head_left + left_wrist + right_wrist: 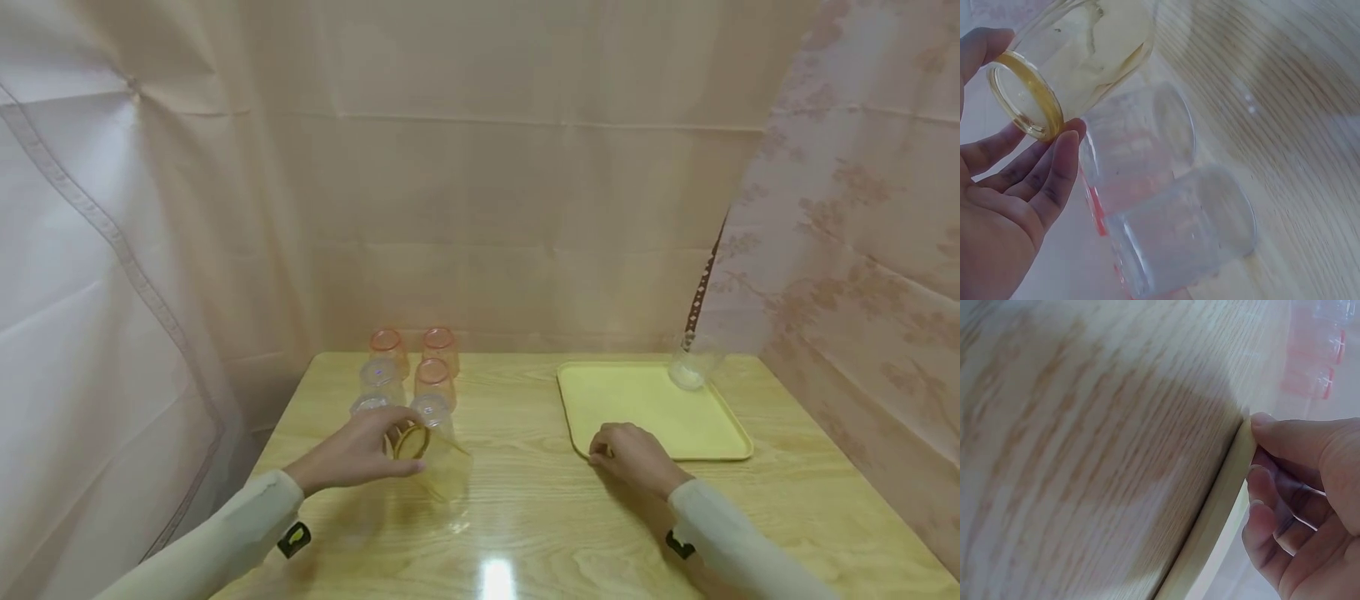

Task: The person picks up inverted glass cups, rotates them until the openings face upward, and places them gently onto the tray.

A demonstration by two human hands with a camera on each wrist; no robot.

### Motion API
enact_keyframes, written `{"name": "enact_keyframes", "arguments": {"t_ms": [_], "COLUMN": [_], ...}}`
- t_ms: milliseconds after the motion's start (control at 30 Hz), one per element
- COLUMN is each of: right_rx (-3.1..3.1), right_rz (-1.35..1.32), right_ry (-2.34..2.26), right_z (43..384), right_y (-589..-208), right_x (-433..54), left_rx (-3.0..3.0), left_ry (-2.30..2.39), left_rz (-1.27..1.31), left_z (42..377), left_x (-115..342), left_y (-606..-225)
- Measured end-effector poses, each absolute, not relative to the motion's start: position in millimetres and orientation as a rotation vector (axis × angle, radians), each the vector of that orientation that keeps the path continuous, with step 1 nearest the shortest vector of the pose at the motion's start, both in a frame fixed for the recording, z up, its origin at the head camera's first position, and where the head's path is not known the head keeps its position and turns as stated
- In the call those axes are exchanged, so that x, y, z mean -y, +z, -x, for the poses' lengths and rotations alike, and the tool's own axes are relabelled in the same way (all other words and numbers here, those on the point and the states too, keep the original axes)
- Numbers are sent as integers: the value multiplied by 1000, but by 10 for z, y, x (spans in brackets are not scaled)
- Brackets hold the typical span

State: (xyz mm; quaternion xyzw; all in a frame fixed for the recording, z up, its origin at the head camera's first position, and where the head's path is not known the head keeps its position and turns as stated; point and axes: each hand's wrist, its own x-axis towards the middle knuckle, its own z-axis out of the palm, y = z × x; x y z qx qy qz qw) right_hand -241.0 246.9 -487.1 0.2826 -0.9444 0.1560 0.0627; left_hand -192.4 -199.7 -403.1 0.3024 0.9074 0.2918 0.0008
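My left hand point(363, 450) grips a yellow-tinted transparent cup point(450, 473) round its base, thumb on one side and fingers on the other. The cup is tilted, its mouth facing down to the right. In the left wrist view its amber base ring point(1044, 94) lies between thumb and fingertips. Just beyond stand upside-down clear cups point(431, 408) and red-tinted cups point(435, 383), one clear cup partly hidden by the hand. At the near left corner of a yellow tray point(622, 400), my right hand point(637, 457) pinches the rim point(1216, 531) with curled fingers.
A clear cup point(690, 371) stands on the tray's far right part. The wooden table point(517, 500) is bounded by a hanging cloth point(510, 208) behind and at both sides. A bright reflection lies near the table's front.
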Motion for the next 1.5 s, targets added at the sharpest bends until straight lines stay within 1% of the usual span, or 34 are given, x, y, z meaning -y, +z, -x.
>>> {"name": "enact_keyframes", "arguments": {"t_ms": [467,633,900,1500], "right_rx": [2845,2846,2848,2882], "right_rz": [-869,-874,-860,-772], "right_ry": [497,482,474,559], "right_z": [2434,2436,2423,2407], "right_y": [-4915,-4909,-4906,-4905], "right_x": [-2486,-2494,-2504,-2506], "left_rx": [-2777,-2769,-2716,-2637], "left_ry": [1211,1236,1297,1397], "left_rz": [-821,-761,-773,-653], "left_z": [2019,2038,2135,2235], "left_x": [1633,1514,1307,1011], "left_y": [-4164,-4208,-4238,-4325]}}
